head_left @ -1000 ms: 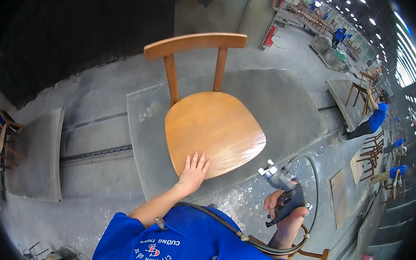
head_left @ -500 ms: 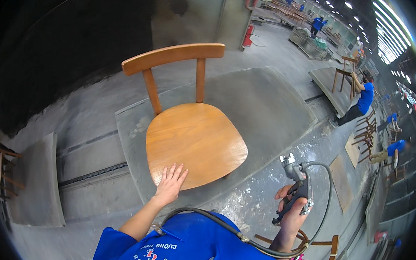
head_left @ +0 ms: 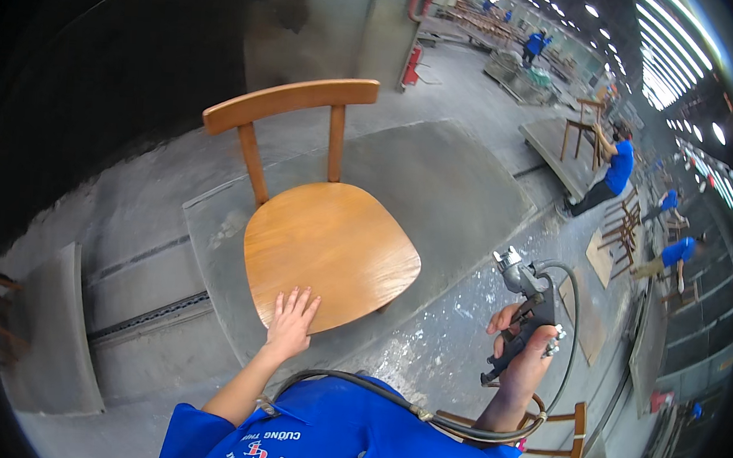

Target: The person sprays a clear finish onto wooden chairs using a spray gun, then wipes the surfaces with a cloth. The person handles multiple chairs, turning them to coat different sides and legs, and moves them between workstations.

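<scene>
A wooden chair (head_left: 331,256) with a rounded, glossy light-brown seat and a curved backrest stands on a grey board in front of me. My left hand (head_left: 292,321) lies on the near edge of the seat, fingers stretched out, holding nothing. Off to the right of the chair, my right hand (head_left: 517,347) grips a spray gun (head_left: 529,310) by its dark handle, its silver head pointing up and away to the left. A dark hose (head_left: 577,326) loops down from the gun and crosses my waist.
The flat grey board (head_left: 445,175) extends under and beyond the chair. A chain track (head_left: 150,315) runs in the floor at left, beside another board (head_left: 58,336). Another chair (head_left: 568,434) stands behind my right arm. At right, a co-worker (head_left: 613,170) handles a chair near stacked chairs (head_left: 622,228).
The whole scene has shifted slightly left in view. My left hand stays on the seat, and my right hand still holds the spray gun, now a little farther from the chair.
</scene>
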`<state>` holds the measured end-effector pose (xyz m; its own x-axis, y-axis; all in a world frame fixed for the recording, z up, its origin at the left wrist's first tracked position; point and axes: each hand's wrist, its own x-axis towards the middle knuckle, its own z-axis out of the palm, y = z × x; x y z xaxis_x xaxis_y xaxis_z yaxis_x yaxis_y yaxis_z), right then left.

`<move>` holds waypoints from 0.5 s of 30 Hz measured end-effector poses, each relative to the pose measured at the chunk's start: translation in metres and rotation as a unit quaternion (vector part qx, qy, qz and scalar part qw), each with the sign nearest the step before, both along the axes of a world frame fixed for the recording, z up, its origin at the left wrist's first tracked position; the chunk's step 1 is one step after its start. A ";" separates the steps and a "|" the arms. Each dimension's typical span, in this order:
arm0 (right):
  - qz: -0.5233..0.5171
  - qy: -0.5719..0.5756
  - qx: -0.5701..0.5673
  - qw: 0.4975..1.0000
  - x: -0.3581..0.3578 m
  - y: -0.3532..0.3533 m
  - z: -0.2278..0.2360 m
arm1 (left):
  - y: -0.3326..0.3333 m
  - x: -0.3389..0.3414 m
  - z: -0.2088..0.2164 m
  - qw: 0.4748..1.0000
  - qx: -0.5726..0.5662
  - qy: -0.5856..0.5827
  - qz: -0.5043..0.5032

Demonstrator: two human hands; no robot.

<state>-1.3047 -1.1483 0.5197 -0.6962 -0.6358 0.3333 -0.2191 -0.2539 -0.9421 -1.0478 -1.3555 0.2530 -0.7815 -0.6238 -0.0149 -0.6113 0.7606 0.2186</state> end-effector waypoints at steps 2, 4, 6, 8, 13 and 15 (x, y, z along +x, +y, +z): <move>0.054 0.017 -0.002 0.998 0.010 -0.004 0.013 | 0.000 0.003 0.001 1.000 0.010 0.004 0.002; 0.098 0.030 -0.012 0.995 0.024 -0.017 0.025 | 0.000 0.006 0.001 1.000 0.026 0.007 0.007; 0.150 0.053 0.006 0.987 0.038 -0.036 0.042 | 0.000 0.008 0.001 1.000 0.027 0.014 0.007; 0.171 0.068 0.025 0.983 0.052 -0.054 0.068 | -0.001 0.008 0.000 1.000 0.024 0.012 0.004; 0.323 0.141 0.078 0.933 0.079 -0.133 0.160 | -0.002 0.008 -0.004 1.000 0.006 0.019 0.009; 0.306 0.147 0.105 0.935 0.096 -0.165 0.193 | -0.002 0.009 -0.006 1.000 0.014 0.023 0.012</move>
<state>-1.2084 -1.3132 0.7125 -0.0787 -0.9578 0.2764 -0.3506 -0.2329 -0.9071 -1.0392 -1.3576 0.2467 -0.7661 -0.6427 0.0029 -0.6185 0.7385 0.2683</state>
